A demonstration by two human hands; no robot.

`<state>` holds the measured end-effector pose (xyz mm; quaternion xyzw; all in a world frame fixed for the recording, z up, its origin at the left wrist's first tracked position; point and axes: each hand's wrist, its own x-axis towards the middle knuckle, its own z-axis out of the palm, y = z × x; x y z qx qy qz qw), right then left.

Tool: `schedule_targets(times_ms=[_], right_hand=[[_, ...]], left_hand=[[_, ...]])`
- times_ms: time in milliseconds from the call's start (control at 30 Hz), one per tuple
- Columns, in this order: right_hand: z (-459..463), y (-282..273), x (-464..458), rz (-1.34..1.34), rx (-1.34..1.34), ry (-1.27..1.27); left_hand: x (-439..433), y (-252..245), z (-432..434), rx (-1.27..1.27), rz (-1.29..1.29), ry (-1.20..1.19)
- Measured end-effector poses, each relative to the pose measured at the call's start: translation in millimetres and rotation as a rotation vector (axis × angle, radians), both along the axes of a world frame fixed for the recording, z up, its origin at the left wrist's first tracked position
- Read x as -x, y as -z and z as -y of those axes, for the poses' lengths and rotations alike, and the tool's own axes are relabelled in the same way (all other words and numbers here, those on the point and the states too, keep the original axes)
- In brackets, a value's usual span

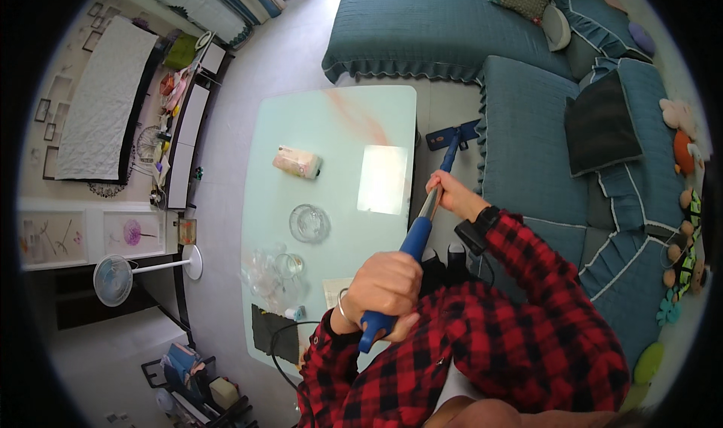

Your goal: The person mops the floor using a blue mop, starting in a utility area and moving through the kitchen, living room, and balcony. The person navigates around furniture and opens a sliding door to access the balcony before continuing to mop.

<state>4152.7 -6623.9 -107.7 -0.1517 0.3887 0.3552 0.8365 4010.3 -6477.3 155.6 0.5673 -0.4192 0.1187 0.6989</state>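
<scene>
My left hand (pixel 387 287) is wrapped around the blue grip of a flat mop (pixel 417 239), close to the hanging loop at its top end. Farther down the handle, my right hand (pixel 452 193) grips the metal pole. The mop's blue flat head (pixel 443 139) rests on the floor between the glass table and the sofa. Its right end meets the sofa's ruffled skirt, and I cannot tell how far it reaches underneath. A bracelet circles my left wrist; a black strapped device (pixel 473 233) sits on my right one.
Left of the mop stands a glass-topped table (pixel 339 123), bearing a tissue pack (pixel 297 161), a glass ashtray (pixel 309 223) and clear plastic bags (pixel 265 278). A teal-covered sofa (pixel 531 129) borders the right. Farther left are a standing fan (pixel 113 280) and a low cabinet (pixel 186 140).
</scene>
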Motion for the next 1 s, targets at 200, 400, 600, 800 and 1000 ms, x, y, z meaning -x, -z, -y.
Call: schedule_targets(times_ms=[200, 400, 600, 800, 1000], right_hand=[[30, -1, -38, 0.182, 0.098, -0.17], [76, -1, -58, 0.411, 0.1, -0.245], [111, -8, 4, 0.224, -0.037, -0.01], [126, -15, 51, 0.005, -0.103, 0.138], [123, -23, 30, -0.012, -0.035, 0.188]], left_hand=[[-35, -9, 20, -0.059, 0.026, -0.032], [-58, -14, 65, -0.227, 0.009, -0.007], [-2, -26, 117, -0.172, 0.051, 0.039], [20, -27, 130, -0.152, 0.087, 0.243], [1, -16, 128, -0.122, 0.062, 0.221]])
